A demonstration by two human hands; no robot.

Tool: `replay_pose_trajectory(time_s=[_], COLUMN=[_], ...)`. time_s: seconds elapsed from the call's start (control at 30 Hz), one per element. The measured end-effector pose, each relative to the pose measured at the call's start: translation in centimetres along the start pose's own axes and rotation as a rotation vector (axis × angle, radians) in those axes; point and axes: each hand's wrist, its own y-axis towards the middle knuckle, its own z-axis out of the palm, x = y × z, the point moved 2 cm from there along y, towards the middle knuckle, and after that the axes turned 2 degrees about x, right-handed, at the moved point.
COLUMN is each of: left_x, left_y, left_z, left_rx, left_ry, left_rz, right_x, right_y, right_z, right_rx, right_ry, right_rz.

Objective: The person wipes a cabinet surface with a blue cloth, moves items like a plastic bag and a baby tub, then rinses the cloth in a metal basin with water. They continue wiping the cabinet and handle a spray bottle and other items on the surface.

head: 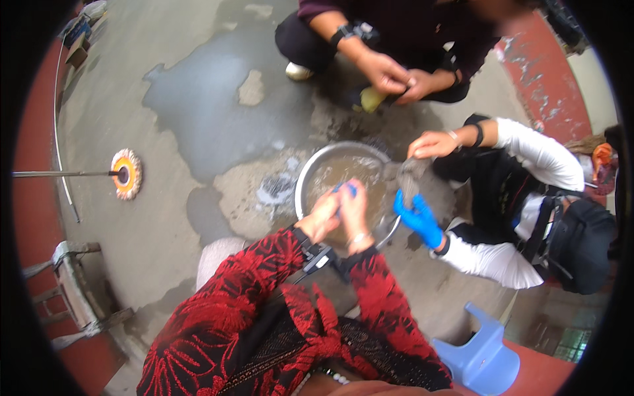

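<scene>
My left hand and my right hand are pressed together over a round metal basin of cloudy brown water. Between them they grip a small blue item; most of it is hidden by the fingers, so its kind is unclear. Across the basin's right rim, a co-worker's bare hand and blue-gloved hand hold a wet grey cloth. Farther up, a second person's hands are close together beside a yellow-green item, blurred.
A mop with a round orange head reaches in from the left. A wooden stool stands at lower left, a blue plastic stool at lower right. Wet patches spread over the concrete floor. Both people crouch close to the basin.
</scene>
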Motion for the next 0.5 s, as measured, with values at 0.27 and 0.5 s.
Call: replay_pose_trajectory(time_s=[0.27,0.5], left_x=[-1.4,0.7], left_y=[1.5,0.0], left_z=[-0.4,2.0], left_rx=[-0.134,0.035], left_ry=[-0.346,-0.227], left_rz=[0.078,0.011], right_x=[2.5,0.9], right_y=[-3.8,2.9], right_z=[0.4,-1.3], right_rx=[0.356,-0.013], right_ry=[0.296,-0.178], right_rz=[0.016,0.111])
